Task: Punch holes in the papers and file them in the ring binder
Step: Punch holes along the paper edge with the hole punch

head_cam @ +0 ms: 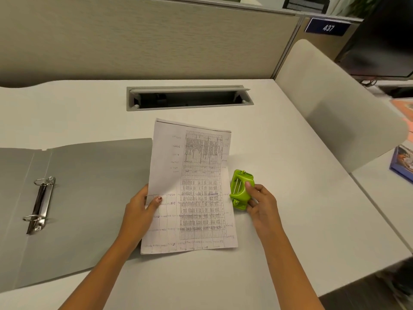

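Note:
A sheet of paper (192, 189) with a printed table and handwriting lies on the white desk, its left edge lifted over the binder. My left hand (139, 211) grips that left edge, thumb on top. A small green hole punch (241, 190) sits against the paper's right edge, and my right hand (261, 204) is closed around it with the thumb pressing its top. The grey ring binder (89, 198) lies open flat at the left, its two metal rings (40, 203) closed and holding no paper.
A cable tray (190, 98) with its lid raised is set into the desk behind the paper. A beige partition runs along the back. At the right stand a beige chair (330, 104), a dark monitor (384, 41) and a blue box (403, 163) on the neighbouring desk.

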